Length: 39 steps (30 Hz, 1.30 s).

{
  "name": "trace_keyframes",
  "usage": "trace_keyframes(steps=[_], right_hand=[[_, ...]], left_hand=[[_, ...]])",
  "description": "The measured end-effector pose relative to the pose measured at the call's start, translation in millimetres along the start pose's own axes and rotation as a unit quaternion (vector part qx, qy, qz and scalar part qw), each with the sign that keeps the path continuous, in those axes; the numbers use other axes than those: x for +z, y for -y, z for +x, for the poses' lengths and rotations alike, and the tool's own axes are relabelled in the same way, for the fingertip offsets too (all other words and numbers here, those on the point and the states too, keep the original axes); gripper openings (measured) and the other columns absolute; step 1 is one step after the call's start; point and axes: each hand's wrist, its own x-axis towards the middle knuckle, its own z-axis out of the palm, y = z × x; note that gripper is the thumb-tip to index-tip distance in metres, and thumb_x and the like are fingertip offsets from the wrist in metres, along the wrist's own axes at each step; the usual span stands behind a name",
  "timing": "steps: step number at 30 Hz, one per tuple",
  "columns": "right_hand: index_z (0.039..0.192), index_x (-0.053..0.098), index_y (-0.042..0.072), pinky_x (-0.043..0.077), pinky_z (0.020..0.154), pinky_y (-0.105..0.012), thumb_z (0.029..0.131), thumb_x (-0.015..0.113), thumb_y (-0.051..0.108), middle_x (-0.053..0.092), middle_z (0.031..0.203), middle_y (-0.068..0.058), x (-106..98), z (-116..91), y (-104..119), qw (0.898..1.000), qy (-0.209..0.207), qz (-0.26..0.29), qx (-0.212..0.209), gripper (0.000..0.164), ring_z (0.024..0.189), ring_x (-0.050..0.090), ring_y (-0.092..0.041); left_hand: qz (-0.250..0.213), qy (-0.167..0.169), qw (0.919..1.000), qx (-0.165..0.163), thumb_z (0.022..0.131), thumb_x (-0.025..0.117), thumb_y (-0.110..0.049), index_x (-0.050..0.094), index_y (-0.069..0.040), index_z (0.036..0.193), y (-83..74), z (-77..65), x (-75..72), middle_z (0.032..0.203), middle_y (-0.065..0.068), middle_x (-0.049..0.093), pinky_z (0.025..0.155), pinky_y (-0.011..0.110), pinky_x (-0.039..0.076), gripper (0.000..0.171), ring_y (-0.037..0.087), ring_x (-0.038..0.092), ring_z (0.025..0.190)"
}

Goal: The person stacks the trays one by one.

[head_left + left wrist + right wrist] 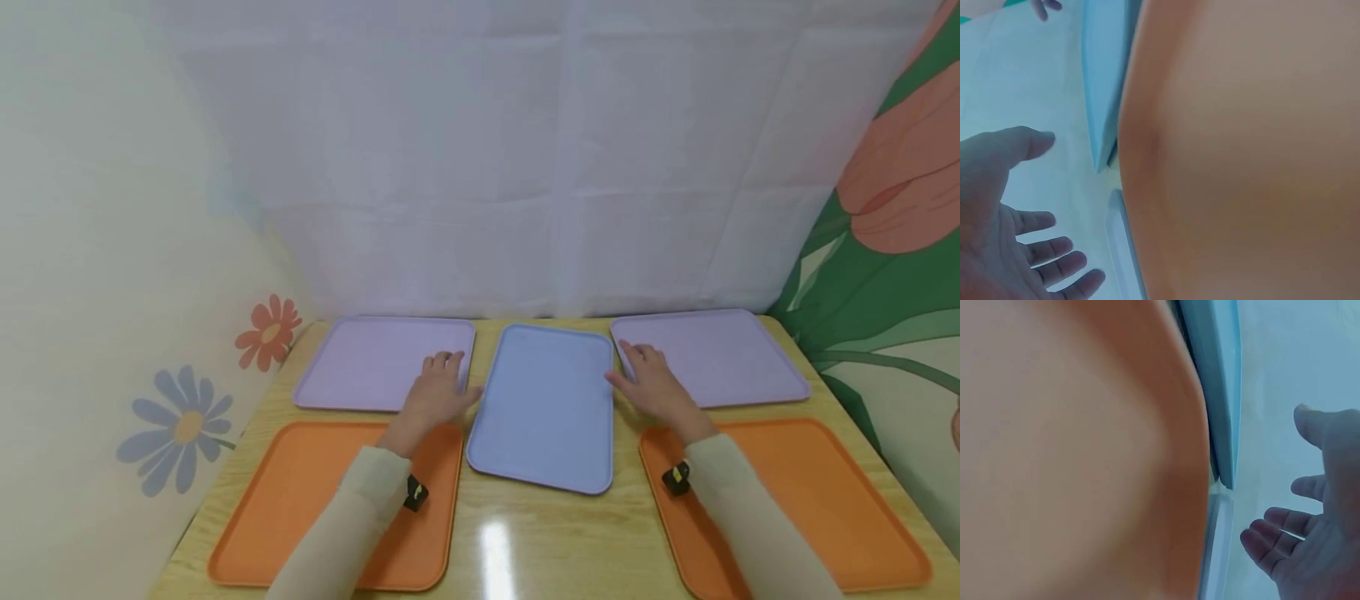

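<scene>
A blue tray (546, 408) lies slightly turned on the wooden table, between my two hands. To its left is my left hand (437, 392), fingers apart and holding nothing, seen over the near corner of a lilac tray (382, 362). My right hand (651, 385) is on the other side, its thumb close to the blue tray's right edge; whether it touches cannot be told. Beneath that hand appears a second lilac tray (720, 358). In the wrist views, the left hand (1029, 231) and right hand (1316, 519) both have spread, relaxed fingers with nothing in them.
Orange trays lie at the front left (300, 500) and front right (817, 500), under my forearms. A white cloth (487, 167) hangs behind the table (540, 533). Flower-patterned cloths stand at the left (112, 292) and right (900, 292).
</scene>
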Motion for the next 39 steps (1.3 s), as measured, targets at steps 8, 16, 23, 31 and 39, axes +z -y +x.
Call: trace_keyframes(steps=[8,16,23,31,39], right_hand=[[0.146,0.039,-0.013,0.049,0.096,-0.058,0.098,0.063,0.022,0.057,0.12,-0.033,4,7,11,0.998,-0.032,0.059,0.003,0.064,0.104,0.059,-0.044],[0.142,0.043,-0.014,0.047,0.103,-0.057,0.095,0.064,0.017,0.059,0.127,-0.034,5,11,19,0.995,-0.005,0.095,0.04,0.06,0.116,0.058,-0.048],[0.136,0.048,-0.016,0.049,0.101,-0.053,0.09,0.068,0.019,0.063,0.117,-0.03,4,11,26,0.994,0.029,0.071,0.078,0.061,0.111,0.059,-0.045],[0.134,0.05,-0.015,0.051,0.095,-0.048,0.089,0.064,0.007,0.063,0.114,-0.026,9,22,29,0.985,0.092,0.025,0.141,0.052,0.103,0.059,-0.036],[0.135,0.05,-0.015,0.049,0.1,-0.05,0.086,0.062,0.004,0.064,0.119,-0.028,8,30,27,0.988,0.078,-0.004,0.131,0.053,0.112,0.059,-0.04]], left_hand=[[-0.047,0.001,0.9989,0.002,0.089,0.073,-0.026,0.05,0.005,0.14,-8.3,-1.0,6.7,0.133,0.028,0.051,0.105,0.053,0.046,0.064,0.043,0.05,0.124],[-0.076,0.051,0.9958,-0.013,0.085,0.078,-0.019,0.048,0.003,0.144,-14.6,-2.9,9.3,0.135,0.024,0.053,0.1,0.05,0.05,0.07,0.036,0.058,0.113],[-0.08,0.09,0.9924,-0.023,0.083,0.076,-0.01,0.047,0.006,0.144,-21.1,-2.9,9.6,0.136,0.025,0.055,0.102,0.049,0.05,0.07,0.034,0.056,0.119],[-0.074,0.117,0.9898,-0.034,0.081,0.07,0.0,0.048,0.009,0.141,-24.9,-0.4,12.7,0.125,0.022,0.064,0.096,0.046,0.054,0.064,0.03,0.061,0.109],[-0.072,0.134,0.9873,-0.044,0.082,0.073,0.0,0.047,0.01,0.14,-28.1,-0.2,16.0,0.121,0.022,0.064,0.095,0.044,0.053,0.064,0.031,0.061,0.107]])
